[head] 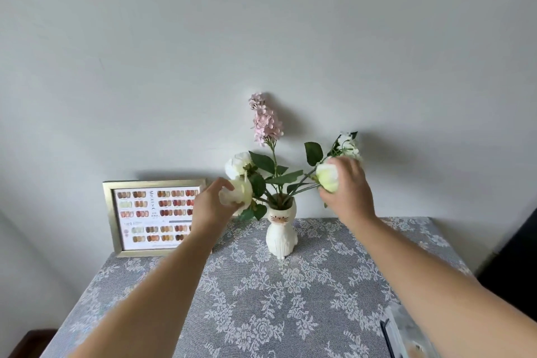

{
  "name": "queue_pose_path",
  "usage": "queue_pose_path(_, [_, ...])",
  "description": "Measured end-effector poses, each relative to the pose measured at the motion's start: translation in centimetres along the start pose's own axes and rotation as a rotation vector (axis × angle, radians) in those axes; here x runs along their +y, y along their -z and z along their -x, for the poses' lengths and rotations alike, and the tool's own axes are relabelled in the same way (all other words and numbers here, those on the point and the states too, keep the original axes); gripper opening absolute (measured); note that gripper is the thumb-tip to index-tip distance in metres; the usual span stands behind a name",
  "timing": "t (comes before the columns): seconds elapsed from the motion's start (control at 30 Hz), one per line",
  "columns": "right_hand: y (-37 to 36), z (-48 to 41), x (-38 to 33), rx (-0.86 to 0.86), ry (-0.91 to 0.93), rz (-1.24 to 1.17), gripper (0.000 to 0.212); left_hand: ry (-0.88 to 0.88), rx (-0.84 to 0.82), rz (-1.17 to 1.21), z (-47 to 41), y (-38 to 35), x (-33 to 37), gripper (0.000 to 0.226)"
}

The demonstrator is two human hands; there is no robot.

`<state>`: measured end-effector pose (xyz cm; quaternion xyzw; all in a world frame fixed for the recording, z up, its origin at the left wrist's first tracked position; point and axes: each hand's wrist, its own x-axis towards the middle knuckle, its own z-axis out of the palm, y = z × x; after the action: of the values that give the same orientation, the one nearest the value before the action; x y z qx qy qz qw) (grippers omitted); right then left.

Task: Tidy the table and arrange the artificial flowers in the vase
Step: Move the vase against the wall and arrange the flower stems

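Observation:
A white cat-shaped vase (280, 234) stands upright near the back of the table. Artificial flowers rise from it: a tall pink spray (263, 120), a white bloom (239, 164) at the left, and small white blossoms (347, 144) at the upper right. My left hand (212, 206) grips a pale cream flower (241, 193) on the vase's left side. Over on the right, my right hand (348, 192) closes around another cream flower (327, 177), whose stem runs down into the vase.
A gold-framed colour chart (154, 216) leans against the wall at the back left. A grey lace tablecloth (261, 299) covers the table. A clear packet with a dark strip (406, 334) lies at the front right. A dark object (514, 256) stands beyond the right edge.

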<state>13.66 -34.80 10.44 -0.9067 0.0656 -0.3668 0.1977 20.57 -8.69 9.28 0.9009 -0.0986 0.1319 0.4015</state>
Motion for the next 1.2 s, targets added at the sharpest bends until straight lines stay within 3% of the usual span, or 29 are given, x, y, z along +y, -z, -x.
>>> queue_pose_path(0.43, [-4.3,1.5,-2.3,-0.205,0.175,0.043,0.061,-0.119,-0.049,-0.075,1.3,-3.0,1.7,0.031])
queue_pose_path(0.73, [-4.7,2.3,-2.4,-0.237,0.175,0.002,0.063,-0.150,-0.023,-0.083,2.1,-3.9,1.9,0.035])
queue_pose_path(0.87, [-4.2,2.5,-1.5,-0.178,0.073,0.044,0.065,-0.143,-0.038,-0.068,2.3,-3.7,1.1,0.048])
queue_pose_path(1.0, [-4.2,3.5,-0.5,-0.158,-0.179,-0.235,0.057,-0.129,-0.052,0.008,2.7,-3.3,0.7,0.052])
queue_pose_path(1.1, [-4.1,3.7,-0.4,-0.153,-0.135,-0.375,0.046,-0.136,-0.024,0.083,3.0,-3.2,1.0,0.042])
queue_pose_path(1.2, [-3.8,3.5,-1.4,-0.123,-0.068,-0.391,0.047,-0.153,-0.023,0.093,3.1,-3.1,1.7,0.036])
